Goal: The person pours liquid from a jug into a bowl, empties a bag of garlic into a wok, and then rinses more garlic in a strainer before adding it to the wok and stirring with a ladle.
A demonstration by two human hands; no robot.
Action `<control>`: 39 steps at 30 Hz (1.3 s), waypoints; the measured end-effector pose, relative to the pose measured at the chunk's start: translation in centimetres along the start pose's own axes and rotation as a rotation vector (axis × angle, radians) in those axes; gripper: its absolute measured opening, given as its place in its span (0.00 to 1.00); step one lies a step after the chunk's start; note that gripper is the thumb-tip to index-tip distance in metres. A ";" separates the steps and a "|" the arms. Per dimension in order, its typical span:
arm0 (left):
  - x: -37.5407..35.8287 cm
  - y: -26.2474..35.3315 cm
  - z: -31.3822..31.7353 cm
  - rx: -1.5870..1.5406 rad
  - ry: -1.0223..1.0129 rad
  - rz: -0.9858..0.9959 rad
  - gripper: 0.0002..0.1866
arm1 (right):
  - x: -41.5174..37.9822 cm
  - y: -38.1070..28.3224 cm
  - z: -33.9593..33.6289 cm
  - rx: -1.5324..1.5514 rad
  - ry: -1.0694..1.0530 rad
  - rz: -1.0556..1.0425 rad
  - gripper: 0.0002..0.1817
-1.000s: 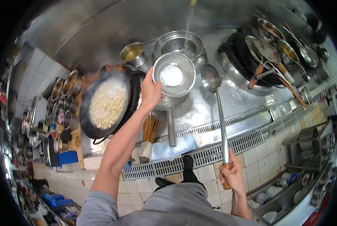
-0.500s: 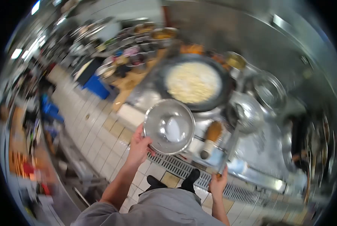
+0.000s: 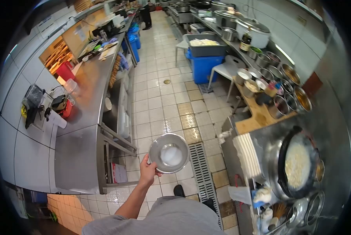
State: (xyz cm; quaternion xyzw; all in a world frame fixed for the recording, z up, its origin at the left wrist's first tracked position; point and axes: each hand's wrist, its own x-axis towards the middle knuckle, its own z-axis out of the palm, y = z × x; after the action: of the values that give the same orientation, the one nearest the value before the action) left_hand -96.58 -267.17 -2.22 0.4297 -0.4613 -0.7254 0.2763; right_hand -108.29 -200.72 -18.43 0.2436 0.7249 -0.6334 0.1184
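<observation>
My left hand (image 3: 148, 172) grips the near left rim of a round steel bowl (image 3: 156, 149), held over the tiled floor. Something white lies in the bottom of the bowl (image 3: 171, 156); I cannot make out what it is. My right hand does not show. To the right, a large dark wok (image 3: 282, 178) on the stove holds pale pieces in whitish liquid (image 3: 297, 164). A perforated ladle (image 3: 297, 212) lies below the wok, near a brush (image 3: 278, 210).
A steel counter (image 3: 83, 135) runs along the left. Metal containers (image 3: 279, 106) stand on a wooden board (image 3: 258, 116) at the right. Behind are a blue bin (image 3: 207, 69) with a grey tub (image 3: 210, 50). A person (image 3: 145, 16) stands far back. A drain grate (image 3: 203, 176) crosses the floor.
The view has turned left toward the aisle, and the wok now appears at the right. The bowl is still in my left hand. My right hand, earlier on the ladle's handle, has left the view.
</observation>
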 end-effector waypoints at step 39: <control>85.5 30.5 -9.6 -0.343 0.740 -0.084 0.34 | 36.5 -32.5 126.8 -0.872 -0.704 -0.190 0.15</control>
State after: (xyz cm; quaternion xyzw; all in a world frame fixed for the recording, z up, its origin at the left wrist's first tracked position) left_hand -128.88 -352.32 -8.05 0.6276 -0.1852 -0.5991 0.4613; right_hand -173.12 -319.59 -29.49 -0.1203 0.8550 -0.3262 0.3850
